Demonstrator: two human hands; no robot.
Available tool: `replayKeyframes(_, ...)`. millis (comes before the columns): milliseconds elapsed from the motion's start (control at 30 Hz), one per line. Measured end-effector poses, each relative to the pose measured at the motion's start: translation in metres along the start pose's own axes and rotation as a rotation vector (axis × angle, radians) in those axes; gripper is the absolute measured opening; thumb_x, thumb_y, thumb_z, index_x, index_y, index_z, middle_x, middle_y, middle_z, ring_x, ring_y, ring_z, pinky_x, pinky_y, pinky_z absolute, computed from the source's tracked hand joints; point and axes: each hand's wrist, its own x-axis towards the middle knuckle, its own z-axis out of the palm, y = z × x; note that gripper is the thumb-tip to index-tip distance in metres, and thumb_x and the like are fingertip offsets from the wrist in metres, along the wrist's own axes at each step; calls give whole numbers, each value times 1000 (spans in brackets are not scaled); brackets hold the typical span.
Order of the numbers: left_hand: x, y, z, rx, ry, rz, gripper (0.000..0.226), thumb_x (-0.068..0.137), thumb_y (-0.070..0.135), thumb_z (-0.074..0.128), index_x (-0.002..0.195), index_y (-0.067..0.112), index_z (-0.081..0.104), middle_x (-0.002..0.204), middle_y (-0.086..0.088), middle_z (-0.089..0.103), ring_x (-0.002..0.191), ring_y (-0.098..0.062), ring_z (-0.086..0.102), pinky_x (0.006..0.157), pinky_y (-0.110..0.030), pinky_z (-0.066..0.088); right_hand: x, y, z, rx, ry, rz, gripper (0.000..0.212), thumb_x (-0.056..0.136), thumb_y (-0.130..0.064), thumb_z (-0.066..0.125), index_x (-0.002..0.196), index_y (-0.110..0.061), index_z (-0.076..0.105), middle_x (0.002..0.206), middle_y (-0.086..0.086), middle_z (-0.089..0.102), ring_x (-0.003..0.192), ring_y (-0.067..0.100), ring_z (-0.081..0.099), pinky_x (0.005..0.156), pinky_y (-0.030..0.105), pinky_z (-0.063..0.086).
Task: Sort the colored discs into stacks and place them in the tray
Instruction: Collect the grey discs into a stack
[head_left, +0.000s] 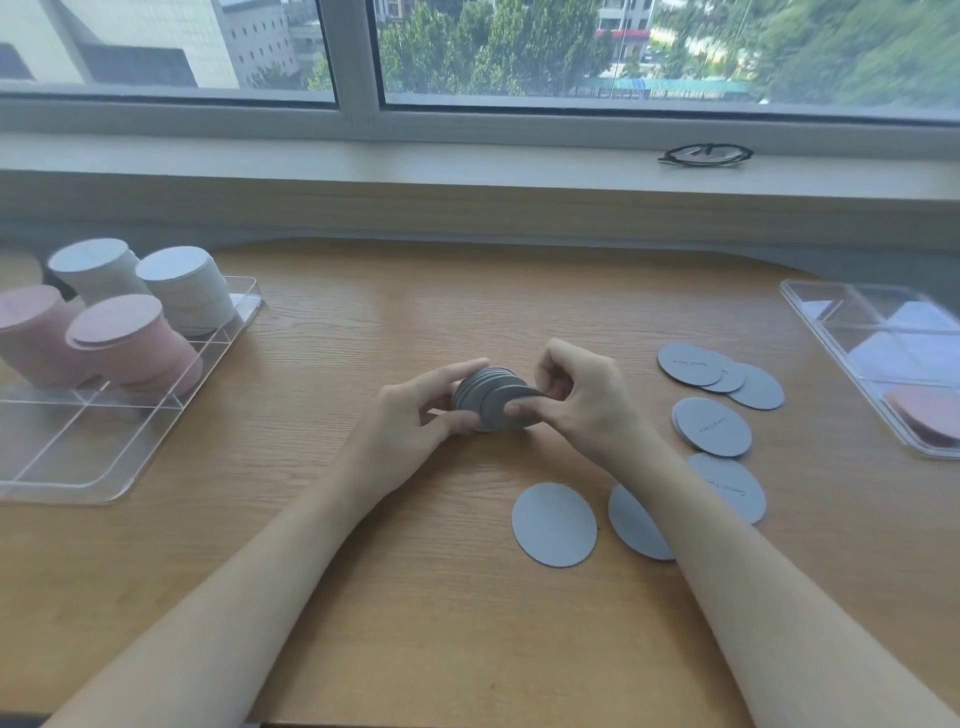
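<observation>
Grey round card discs stack (485, 397) sits gripped between both hands, left hand (415, 415) cradling, right hand (582, 395) pinching the front disc to square it above the wooden bench (415, 312).

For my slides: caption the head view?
Both hands square a grey disc stack; loose grey discs remain on the table.

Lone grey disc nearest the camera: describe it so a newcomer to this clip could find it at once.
On the wooden table, look below the two hands at the loose grey discs near the right forearm. The lone grey disc lies flat, leftmost of them, with bare wood all round it. Its neighbours are overlapped or partly hidden; it is blank and fully visible.
</observation>
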Motion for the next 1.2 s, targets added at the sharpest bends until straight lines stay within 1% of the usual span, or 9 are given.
replayKeyframes(200,0,-2,2,8,-9,25,55,84,11,78,132,33,62,106,7,74,101,-9,69,92,-29,55,-1,-4,7,115,-43,43,43,68,-24,90,76,-14,49,64,9,59,57,24,58,56,36,48)
replayKeyframes(267,1,-4,2,16,21,28,52,86,10,75,130,33,63,105,6,74,100,-9,70,90,-29,55,-1,-8,-1,72,-106,35,45,67,-26,91,79,-15,50,68,4,60,60,14,57,58,28,48)
replayKeyframes(400,1,-6,1,21,100,-4,49,87,10,74,126,37,64,104,6,73,98,-8,69,90,-31,55,-6,-10,-30,-211,-462,111,49,60,-34,92,88,-27,52,88,-13,52,75,-1,47,66,17,40)
replayKeyframes(500,3,-11,0,41,122,-23,46,87,15,74,126,38,63,104,10,73,100,-10,68,91,-37,55,-12,-13,-32,-291,-727,135,57,54,-37,93,95,-37,52,101,-18,46,95,-3,43,83,23,44)
replayKeyframes(600,5,-14,0,52,120,-21,46,87,17,74,126,39,62,102,8,73,98,-13,69,90,-42,55,-14,-14,-25,-374,-792,94,59,53,-40,92,96,-42,51,102,-18,42,103,4,38,86,30,42)
replayKeyframes(700,5,-14,0,39,119,-21,45,88,15,74,126,36,62,101,8,73,98,-13,69,90,-41,55,-13,-14,-21,-400,-765,36,47,61,-38,89,93,-42,55,98,-15,43,100,6,37,81,25,35)
replayKeyframes(833,5,-12,0,22,98,-16,46,88,13,74,127,34,63,103,8,73,99,-13,69,91,-41,55,-11,-9,-22,-299,-686,45,41,65,-27,87,86,-28,53,90,-14,49,86,3,43,76,25,41)
replayKeyframes(1033,6,-10,0,-31,26,-30,51,87,13,75,130,38,61,105,1,75,100,-23,69,98,-46,51,-2,-4,-17,-83,-258,50,41,70,-23,87,78,-15,47,75,1,56,64,6,42,62,28,39)
replayKeyframes(1200,1,-5,1,-22,-16,-16,52,84,16,78,129,38,63,105,7,75,102,-16,70,99,-40,51,-1,4,-5,-154,-57,6,45,69,-31,85,70,-19,43,63,-10,47,59,9,39,59,33,39)
